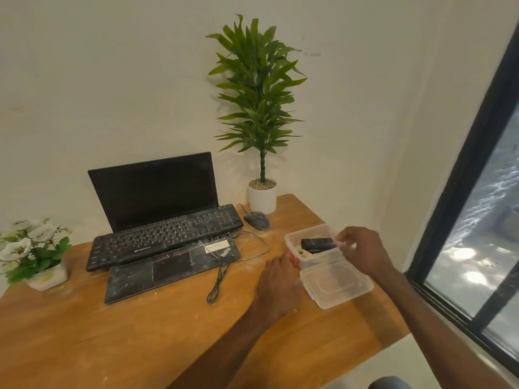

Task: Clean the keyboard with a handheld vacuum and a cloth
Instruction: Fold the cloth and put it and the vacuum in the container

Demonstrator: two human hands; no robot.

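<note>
Step in hand: tool retrieval, judged from the opened container point(291, 238). It is steadied at its 9 o'clock wall by the left hand point(276, 282), fingers extended. The right hand point(362, 251) is curled over the 3 o'clock rim; whether anything is grasped cannot be told. Inside, a black handheld vacuum point(317, 244) is seen on pale material. The lid point(337, 284) lies at 6 o'clock. The keyboard point(165, 234) lies at 9 o'clock. Next, the vacuum is to be lifted clear.

Wooden desk point(84, 332): laptop point(154, 192), mouse point(257, 220), plastic box point(314, 259)
</note>
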